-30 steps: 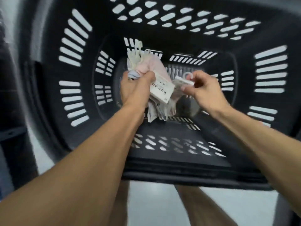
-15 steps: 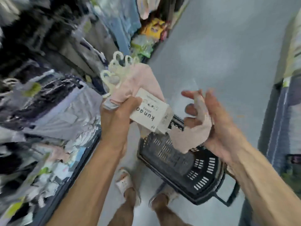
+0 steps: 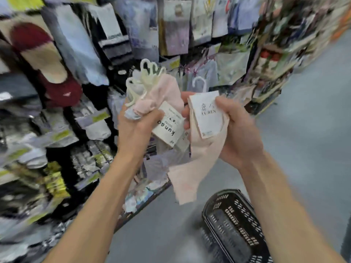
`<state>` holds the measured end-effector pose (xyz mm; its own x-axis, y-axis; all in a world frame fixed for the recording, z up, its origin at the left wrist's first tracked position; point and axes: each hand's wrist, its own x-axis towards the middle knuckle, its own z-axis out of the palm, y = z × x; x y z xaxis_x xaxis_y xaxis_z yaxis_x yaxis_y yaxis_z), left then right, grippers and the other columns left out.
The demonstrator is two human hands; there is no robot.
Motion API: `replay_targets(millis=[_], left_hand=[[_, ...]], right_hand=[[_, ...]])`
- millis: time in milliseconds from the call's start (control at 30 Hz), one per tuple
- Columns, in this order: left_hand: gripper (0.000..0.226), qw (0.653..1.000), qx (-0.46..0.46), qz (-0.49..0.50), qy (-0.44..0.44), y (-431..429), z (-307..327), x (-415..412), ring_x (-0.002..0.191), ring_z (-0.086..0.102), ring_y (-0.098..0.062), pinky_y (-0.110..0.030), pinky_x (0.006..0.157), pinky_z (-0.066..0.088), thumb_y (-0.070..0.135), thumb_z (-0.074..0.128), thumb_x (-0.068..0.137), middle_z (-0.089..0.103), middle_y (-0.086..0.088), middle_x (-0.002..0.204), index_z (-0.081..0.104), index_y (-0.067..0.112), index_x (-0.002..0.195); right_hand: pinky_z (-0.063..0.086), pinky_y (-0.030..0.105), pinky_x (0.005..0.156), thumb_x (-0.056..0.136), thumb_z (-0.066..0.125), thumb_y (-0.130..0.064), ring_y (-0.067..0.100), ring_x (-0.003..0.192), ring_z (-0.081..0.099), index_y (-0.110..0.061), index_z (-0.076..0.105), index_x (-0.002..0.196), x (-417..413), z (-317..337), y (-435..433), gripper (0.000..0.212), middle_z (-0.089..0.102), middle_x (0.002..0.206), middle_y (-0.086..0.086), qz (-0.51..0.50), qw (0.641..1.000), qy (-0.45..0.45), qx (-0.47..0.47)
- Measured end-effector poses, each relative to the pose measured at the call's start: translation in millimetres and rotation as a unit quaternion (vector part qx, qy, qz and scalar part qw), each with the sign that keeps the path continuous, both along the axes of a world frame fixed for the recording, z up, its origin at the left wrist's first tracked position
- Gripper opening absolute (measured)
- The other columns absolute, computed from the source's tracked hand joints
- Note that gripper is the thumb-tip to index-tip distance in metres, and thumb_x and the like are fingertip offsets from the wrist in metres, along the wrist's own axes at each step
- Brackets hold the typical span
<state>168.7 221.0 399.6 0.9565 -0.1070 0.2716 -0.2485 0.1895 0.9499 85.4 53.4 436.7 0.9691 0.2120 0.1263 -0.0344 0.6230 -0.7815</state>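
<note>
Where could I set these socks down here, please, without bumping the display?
The grey floor is bare right of the sock rack and around the black basket, whose inside also looks free. The rack itself is packed with hanging packs; no gap there for a hand.

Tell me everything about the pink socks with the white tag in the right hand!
The pale pink socks look like soft, thin knit fabric. They hang limp from the right hand, with a black basket on the floor below. A white card tag wraps their top, printed with a small figure and letters partly hidden by the thumb. The hand pinches the tag, thumb in front, fingers behind. A white plastic hook shows just above; whether it is theirs is unclear.
</note>
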Motion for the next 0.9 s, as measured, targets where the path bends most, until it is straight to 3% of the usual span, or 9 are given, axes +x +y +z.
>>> replay_targets(millis=[67, 167, 267, 333, 433, 500, 667, 800, 900], left_hand=[[0.011, 1.0, -0.008, 0.005, -0.017, 37.3, 12.7, -7.1, 0.068, 0.065, -0.012, -0.027, 0.059, 0.05, 0.021, 0.071, 0.062, 0.07, 0.009, 0.071, 0.07, 0.023, 0.073], [0.032, 0.999, -0.013, 0.008, -0.032, 84.3, 23.6, -14.7, 0.073, 0.067, -0.008, -0.02, 0.061, 0.051, 0.009, 0.069, 0.067, 0.072, 0.01, 0.078, 0.065, -0.003, 0.096], [0.01, 1.0, 0.0, 0.024, -0.02, 125.5, 17.3, -21.1, 0.06, 0.065, -0.004, -0.015, 0.052, 0.047, 0.004, 0.066, 0.07, 0.069, 0.012, 0.064, 0.063, 0.006, 0.079], [0.011, 0.999, -0.009, 0.031, -0.006, 144.3, 8.0, -23.7, 0.059, 0.066, -0.005, -0.016, 0.051, 0.047, 0.004, 0.066, 0.069, 0.069, 0.009, 0.063, 0.064, 0.005, 0.08], [0.036, 0.999, -0.014, 0.036, 0.018, 161.6, -5.0, -23.5, 0.065, 0.069, -0.01, -0.018, 0.055, 0.05, 0.005, 0.067, 0.068, 0.072, 0.006, 0.072, 0.06, -0.009, 0.101], [0.044, 0.998, -0.009, 0.047, 0.032, 166.7, -15.6, -19.5, 0.07, 0.07, -0.013, -0.02, 0.057, 0.051, 0.006, 0.069, 0.066, 0.074, 0.003, 0.076, 0.061, -0.008, 0.107], [0.046, 0.996, 0.0, 0.064, 0.062, 165.2, -31.7, 3.3, 0.076, 0.072, -0.013, -0.018, 0.059, 0.052, 0.006, 0.071, 0.063, 0.077, -0.002, 0.084, 0.065, -0.006, 0.107], [0.053, 0.994, 0.0, 0.075, 0.076, 153.9, -24.8, 43.1, 0.088, 0.075, -0.02, -0.023, 0.063, 0.056, 0.02, 0.076, 0.064, 0.078, -0.005, 0.097, 0.068, 0.007, 0.113], [0.054, 0.991, -0.006, 0.107, 0.083, 142.6, -7.6, 83.6, 0.079, 0.074, -0.011, -0.017, 0.059, 0.053, 0.028, 0.077, 0.057, 0.079, 0.001, 0.09, 0.071, 0.012, 0.107]], right_hand=[[0.057, 0.032, 0.076, 0.098, 0.035, -0.029, 0.024, 0.083, 0.071, -0.005, 0.069, 0.115, 4.5, 14.0, 35.2, 0.045, 0.073, 0.1, 0.014, -0.014, 0.999, -0.019, -0.03], [0.058, 0.038, 0.073, 0.1, 0.042, -0.034, 0.029, 0.085, 0.071, -0.002, 0.066, 0.116, 11.3, 25.9, 80.2, 0.044, 0.072, 0.103, 0.017, -0.072, 0.988, -0.041, -0.127], [0.051, 0.041, 0.072, 0.096, 0.05, -0.039, 0.03, 0.084, 0.064, -0.018, 0.068, 0.105, 21.8, 18.7, 114.6, 0.029, 0.069, 0.098, 0.014, -0.161, 0.955, -0.027, -0.247], [0.051, 0.039, 0.072, 0.1, 0.05, -0.029, 0.026, 0.084, 0.064, -0.029, 0.07, 0.097, 26.5, 9.5, 130.6, 0.02, 0.072, 0.095, 0.006, -0.191, 0.934, -0.003, -0.301], [0.055, 0.044, 0.082, 0.097, 0.056, -0.009, 0.031, 0.1, 0.068, -0.023, 0.064, 0.121, 32.5, -6.9, 143.9, 0.029, 0.072, 0.114, 0.008, -0.099, 0.955, -0.01, -0.281], [0.055, 0.046, 0.091, 0.089, 0.062, -0.008, 0.03, 0.112, 0.066, -0.02, 0.06, 0.13, 38.2, -17.9, 146.1, 0.043, 0.07, 0.123, 0.007, -0.049, 0.963, -0.022, -0.265], [0.058, 0.038, 0.08, 0.083, 0.073, -0.012, 0.026, 0.1, 0.071, -0.02, 0.072, 0.11, 70.8, -36.8, 147.3, 0.028, 0.074, 0.11, 0.009, -0.074, 0.956, -0.025, -0.283], [0.057, 0.029, 0.07, 0.083, 0.073, -0.012, 0.021, 0.088, 0.072, -0.02, 0.074, 0.102, 122.0, -35.2, 140.0, 0.021, 0.075, 0.102, 0.009, -0.084, 0.959, -0.035, -0.268], [0.058, 0.029, 0.071, 0.081, 0.073, -0.02, 0.02, 0.09, 0.073, -0.027, 0.074, 0.101, 175.4, -19.4, 129.9, 0.021, 0.076, 0.103, 0.005, -0.093, 0.959, -0.042, -0.266]])
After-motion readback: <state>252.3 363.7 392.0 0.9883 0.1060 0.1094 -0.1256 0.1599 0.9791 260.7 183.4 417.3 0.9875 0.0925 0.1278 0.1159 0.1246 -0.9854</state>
